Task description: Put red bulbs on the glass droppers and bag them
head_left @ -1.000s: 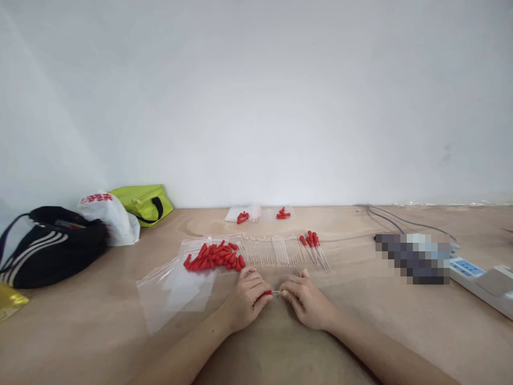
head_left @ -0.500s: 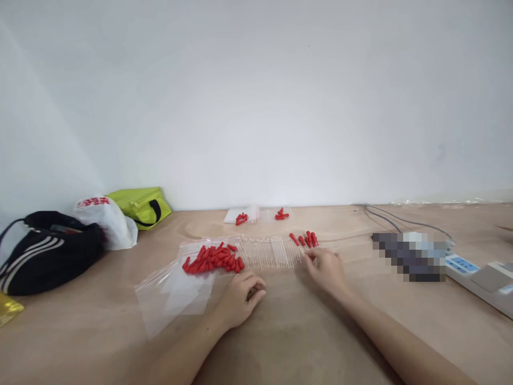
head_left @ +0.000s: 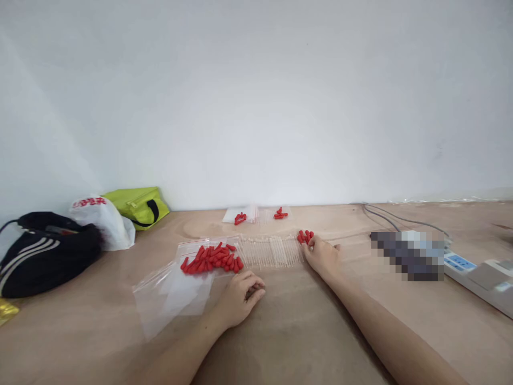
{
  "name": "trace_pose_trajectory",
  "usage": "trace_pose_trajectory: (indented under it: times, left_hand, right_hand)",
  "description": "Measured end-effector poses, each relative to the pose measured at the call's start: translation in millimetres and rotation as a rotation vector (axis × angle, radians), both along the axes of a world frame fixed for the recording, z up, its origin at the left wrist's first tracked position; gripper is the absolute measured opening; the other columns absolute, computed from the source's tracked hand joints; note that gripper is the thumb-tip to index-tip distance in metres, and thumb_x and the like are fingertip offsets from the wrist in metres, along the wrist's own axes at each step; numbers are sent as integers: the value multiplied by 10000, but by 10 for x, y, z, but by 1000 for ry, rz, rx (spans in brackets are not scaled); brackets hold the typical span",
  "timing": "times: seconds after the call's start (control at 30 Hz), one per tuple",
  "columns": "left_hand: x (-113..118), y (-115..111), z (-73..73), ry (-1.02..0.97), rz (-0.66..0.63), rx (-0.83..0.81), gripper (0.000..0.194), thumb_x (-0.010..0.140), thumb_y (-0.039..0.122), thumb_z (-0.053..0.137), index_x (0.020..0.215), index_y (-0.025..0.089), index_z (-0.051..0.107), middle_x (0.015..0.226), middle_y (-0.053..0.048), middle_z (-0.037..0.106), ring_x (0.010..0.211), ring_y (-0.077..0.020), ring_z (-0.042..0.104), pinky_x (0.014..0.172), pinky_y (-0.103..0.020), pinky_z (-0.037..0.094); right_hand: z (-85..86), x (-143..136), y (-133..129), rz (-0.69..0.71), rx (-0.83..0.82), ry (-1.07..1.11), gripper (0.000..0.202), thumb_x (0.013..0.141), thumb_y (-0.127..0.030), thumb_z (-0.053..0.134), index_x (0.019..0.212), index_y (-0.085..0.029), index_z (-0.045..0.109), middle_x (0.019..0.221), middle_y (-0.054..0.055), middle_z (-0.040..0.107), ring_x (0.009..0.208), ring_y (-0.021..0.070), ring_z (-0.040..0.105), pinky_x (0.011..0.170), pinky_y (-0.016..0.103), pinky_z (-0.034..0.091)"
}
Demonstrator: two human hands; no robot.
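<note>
My right hand is closed at the right end of a row of thin clear tubes, its thumb and fingertips pinched at a small cluster of red rubber dropper bulbs. The fingers partly hide the lower ends of these bulbs. My left hand rests on the table in front of the tubes, fingers loosely curled and thumb apart, with nothing visible in it. Beyond it to the left, a heap of red bulbs lies on clear zip bags.
Small bags with red bulbs lie near the wall. At left stand a black bag, a white plastic bag and a lime-green bag. A power strip, cables and a blurred dark object are at right.
The red bulbs by my right hand, earlier spread out with one leaning left, are now bunched closer together. My right fingertips have moved slightly forward against them. My left hand has stayed still.
</note>
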State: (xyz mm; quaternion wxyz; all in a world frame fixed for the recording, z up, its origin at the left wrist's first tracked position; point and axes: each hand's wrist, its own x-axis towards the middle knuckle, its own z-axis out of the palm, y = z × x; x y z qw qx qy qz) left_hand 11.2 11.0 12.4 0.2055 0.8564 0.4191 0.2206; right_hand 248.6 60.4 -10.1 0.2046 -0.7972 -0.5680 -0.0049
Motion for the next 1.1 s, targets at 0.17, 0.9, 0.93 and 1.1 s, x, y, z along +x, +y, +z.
trace_pose_trajectory:
  times: [0.17, 0.9, 0.93, 1.1]
  left_hand:
    - [12, -23, 27, 17, 9, -4, 104, 757, 168, 503, 783, 198, 599, 773, 8, 592, 696, -128, 562, 637, -224, 442]
    - [-184, 315, -103, 365, 490, 595, 144, 763, 258, 548, 670, 161, 599, 754, -65, 599, 765, -238, 515, 646, -339, 330]
    - [-177, 293, -90, 342, 489, 629, 149, 768, 250, 536, 668, 158, 597, 733, -63, 597, 749, -234, 516, 641, -338, 329]
    - [-87, 72, -5, 140, 329, 717, 149, 790, 226, 479, 729, 161, 598, 700, -52, 582, 714, -210, 511, 650, -331, 346]
  right_hand:
    - [49, -78, -25, 93, -41, -14, 260, 803, -346, 401, 808, -207, 621, 892, 69, 658, 886, 232, 575, 799, 393, 263]
    - [4, -118, -105, 306, 216, -2, 227, 815, -272, 385, 724, -164, 563, 739, 81, 625, 753, 201, 572, 713, 332, 329]
    - [-54, -104, -175, 385, 323, 3, 215, 826, -266, 378, 730, -166, 543, 727, 70, 616, 714, 188, 565, 696, 318, 330]
    - [-282, -74, -465, 672, 470, 26, 207, 879, -239, 321, 757, -190, 480, 708, 43, 587, 648, 167, 530, 678, 308, 345]
